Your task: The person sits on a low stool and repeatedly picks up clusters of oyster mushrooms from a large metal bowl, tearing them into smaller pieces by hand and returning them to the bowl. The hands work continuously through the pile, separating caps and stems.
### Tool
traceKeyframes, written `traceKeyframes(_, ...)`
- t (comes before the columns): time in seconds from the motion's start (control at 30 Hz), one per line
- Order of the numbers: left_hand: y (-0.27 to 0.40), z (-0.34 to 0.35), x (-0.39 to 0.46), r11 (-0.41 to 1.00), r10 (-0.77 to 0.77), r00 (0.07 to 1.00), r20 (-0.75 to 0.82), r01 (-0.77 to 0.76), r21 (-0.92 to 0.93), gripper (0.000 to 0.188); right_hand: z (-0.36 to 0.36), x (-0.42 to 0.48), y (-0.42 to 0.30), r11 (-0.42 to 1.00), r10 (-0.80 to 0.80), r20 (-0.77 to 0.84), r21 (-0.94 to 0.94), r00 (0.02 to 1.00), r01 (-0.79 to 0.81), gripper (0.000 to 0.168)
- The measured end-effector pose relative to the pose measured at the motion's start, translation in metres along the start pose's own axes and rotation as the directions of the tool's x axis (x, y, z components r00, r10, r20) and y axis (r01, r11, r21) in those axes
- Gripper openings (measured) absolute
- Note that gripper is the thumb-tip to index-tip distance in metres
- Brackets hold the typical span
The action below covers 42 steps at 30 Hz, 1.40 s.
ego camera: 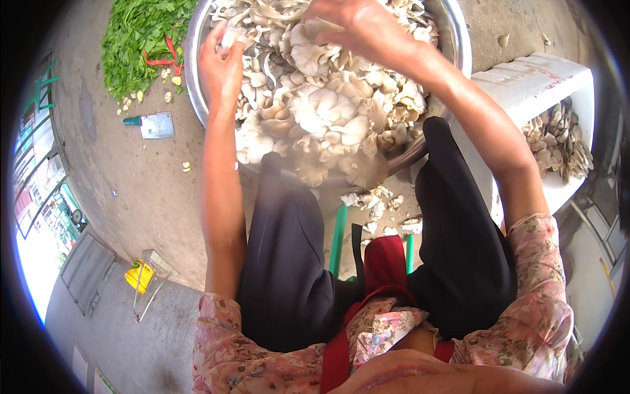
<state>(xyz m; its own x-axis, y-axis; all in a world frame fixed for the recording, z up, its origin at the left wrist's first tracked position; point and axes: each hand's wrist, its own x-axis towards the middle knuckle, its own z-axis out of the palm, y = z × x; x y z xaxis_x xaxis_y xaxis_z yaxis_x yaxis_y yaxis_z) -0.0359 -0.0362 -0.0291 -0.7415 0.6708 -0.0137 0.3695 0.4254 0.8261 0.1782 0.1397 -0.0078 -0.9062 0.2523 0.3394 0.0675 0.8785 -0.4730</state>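
A wide metal basin (pixel 462 29) lies before me, heaped with pale grey-white oyster mushrooms (pixel 325 111). At the basin's left side, my left hand (pixel 221 61) holds a small whitish mushroom piece (pixel 232 37) between thumb and fingers. My right hand (pixel 357 19), blurred, is over the far part of the heap. A gilled mushroom cap (pixel 322 28) shows between its thumb and fingers; the fingertips are partly cut off by the top edge of the view. A large mushroom cluster rests on the near side of the heap, close to my knees.
Left on the floor are leafy green herbs (pixel 142 44), red chillies (pixel 165 58), garlic cloves (pixel 168 97) and a green-handled cleaver (pixel 157 125). A white foam box (pixel 536 81) on its side at right holds more mushrooms (pixel 558 140). Mushroom scraps (pixel 376 202) lie between my legs.
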Motion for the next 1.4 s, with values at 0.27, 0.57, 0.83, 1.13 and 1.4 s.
traceKeyframes(0.27, 0.036, 0.026, -0.021, 0.923, -0.044, 0.963, 0.267, 0.141, -0.357, 0.025, 0.023, -0.008, 0.011, 0.893, 0.197, 0.138, 0.383, 0.971, -0.236, 0.024)
traceKeyframes(0.57, 0.067, 0.029, -0.026, 0.856, 0.056, 0.943, 0.328, 0.124, -0.501, 0.024, -0.008, 0.016, 0.006, 0.456, 0.419, 0.266, 0.765, 0.868, -0.455, 0.012)
traceKeyframes(0.83, 0.052, 0.029, -0.016, 0.742, 0.024, 0.951, 0.307, 0.189, -0.644, 0.023, -0.002, -0.005, 0.029, 0.042, 0.624, 0.291, 0.914, 0.725, -0.403, 0.006)
traceKeyframes(1.13, 0.054, 0.017, -0.008, 0.737, 0.044, 0.967, 0.252, 0.139, -0.662, 0.024, -0.012, 0.005, 0.081, 0.294, 0.723, 0.048, 0.881, 0.689, -0.370, 0.008)
traceKeyframes(1.4, 0.062, 0.032, -0.001, 0.849, 0.177, 0.937, 0.300, 0.009, -0.529, 0.025, -0.031, 0.037, 0.003, 0.628, 0.330, 0.205, 0.681, 0.922, -0.376, 0.024)
